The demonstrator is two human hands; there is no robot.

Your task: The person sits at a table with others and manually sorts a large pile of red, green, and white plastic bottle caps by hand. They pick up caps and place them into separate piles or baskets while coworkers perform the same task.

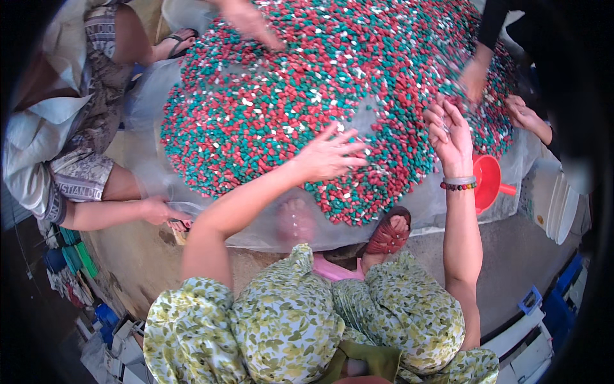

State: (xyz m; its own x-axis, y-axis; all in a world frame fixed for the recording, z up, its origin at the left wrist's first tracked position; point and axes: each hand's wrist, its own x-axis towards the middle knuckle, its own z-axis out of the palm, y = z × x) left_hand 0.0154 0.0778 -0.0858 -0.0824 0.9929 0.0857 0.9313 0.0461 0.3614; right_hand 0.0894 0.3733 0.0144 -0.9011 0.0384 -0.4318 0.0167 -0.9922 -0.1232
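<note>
A broad pile of small red, green and white pieces (256,141) lies in front of me; their exact kind is too small to tell. My left hand (329,153) hovers over its near middle, fingers spread, with nothing visible in them. To the right, my right hand (449,131) is raised palm up at the pile's edge. Its fingers are curled in, and whatever they hold is too small to make out. A bracelet of dark and coloured beads (458,185) circles that wrist. Under the pile spreads a clear plastic sheet (246,238).
A red plastic scoop (487,182) lies beside my right wrist, near stacked white buckets (551,203). Other people's hands reach in from the far side (249,25) and the right (474,78). At left, another person's hand (158,210) is by the sheet's edge.
</note>
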